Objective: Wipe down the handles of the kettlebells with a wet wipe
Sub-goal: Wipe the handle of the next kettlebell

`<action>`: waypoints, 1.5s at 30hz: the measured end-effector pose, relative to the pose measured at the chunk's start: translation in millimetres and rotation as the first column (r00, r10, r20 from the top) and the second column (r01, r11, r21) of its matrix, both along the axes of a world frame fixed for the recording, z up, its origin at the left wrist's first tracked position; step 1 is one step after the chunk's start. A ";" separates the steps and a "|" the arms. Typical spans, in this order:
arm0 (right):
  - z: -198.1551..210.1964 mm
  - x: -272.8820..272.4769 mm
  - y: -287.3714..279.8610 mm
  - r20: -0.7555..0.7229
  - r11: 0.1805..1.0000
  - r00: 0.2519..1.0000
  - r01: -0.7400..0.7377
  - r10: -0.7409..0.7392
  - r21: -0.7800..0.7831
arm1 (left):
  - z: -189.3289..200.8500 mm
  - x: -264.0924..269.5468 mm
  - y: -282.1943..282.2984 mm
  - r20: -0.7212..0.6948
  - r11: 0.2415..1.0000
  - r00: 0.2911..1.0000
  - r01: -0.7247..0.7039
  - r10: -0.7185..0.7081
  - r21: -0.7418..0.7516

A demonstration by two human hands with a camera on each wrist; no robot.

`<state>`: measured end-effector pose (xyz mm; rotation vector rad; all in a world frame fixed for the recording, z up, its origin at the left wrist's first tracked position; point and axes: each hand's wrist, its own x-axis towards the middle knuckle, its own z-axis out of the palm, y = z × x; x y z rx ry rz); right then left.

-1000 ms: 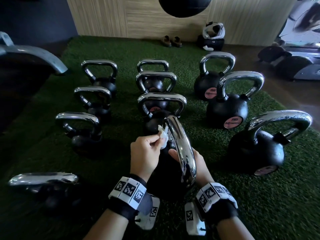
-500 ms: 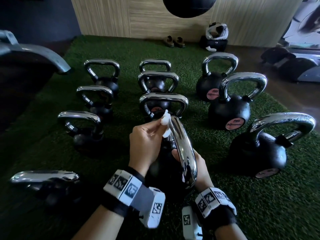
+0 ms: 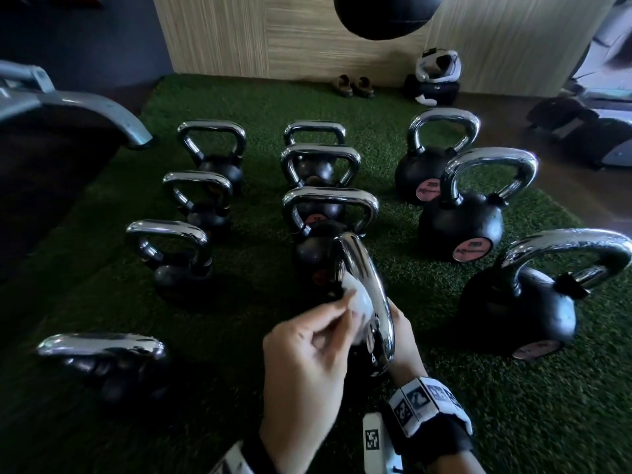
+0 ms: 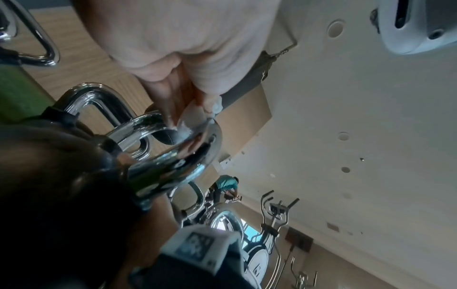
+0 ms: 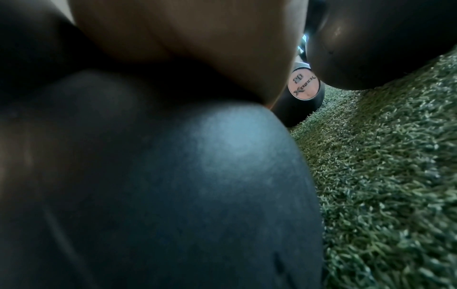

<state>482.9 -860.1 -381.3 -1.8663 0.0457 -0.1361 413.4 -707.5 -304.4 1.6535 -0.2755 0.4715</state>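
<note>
The nearest middle kettlebell has a chrome handle (image 3: 374,285) running away from me above its black body (image 5: 173,176). My left hand (image 3: 349,313) pinches a white wet wipe (image 3: 360,299) and presses it on the left side of that handle, about halfway along. The left wrist view shows the fingertips and wipe (image 4: 190,117) on the handle (image 4: 193,156). My right hand (image 3: 405,333) lies against the body just right of the handle. The right wrist view shows its palm (image 5: 185,39) on the black ball. Its fingers are hidden.
Several more chrome-handled kettlebells stand in rows on green turf (image 3: 513,422), the closest at right (image 3: 519,302) and at lower left (image 3: 102,350). A black ball (image 3: 386,12) hangs overhead at the back. Shoes (image 3: 352,85) sit by the wooden wall. A grey machine frame (image 3: 68,97) is at left.
My left hand has slid the wipe from the far bend of the handle back toward me along its left side. The right hand has stayed on the kettlebell.
</note>
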 end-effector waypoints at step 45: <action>151.8 -67.0 12.3 0.444 0.985 0.885 -0.074 0.138 -0.158 | 61.0 11.6 25.6 -0.420 0.837 0.810 0.149 -0.409 -0.527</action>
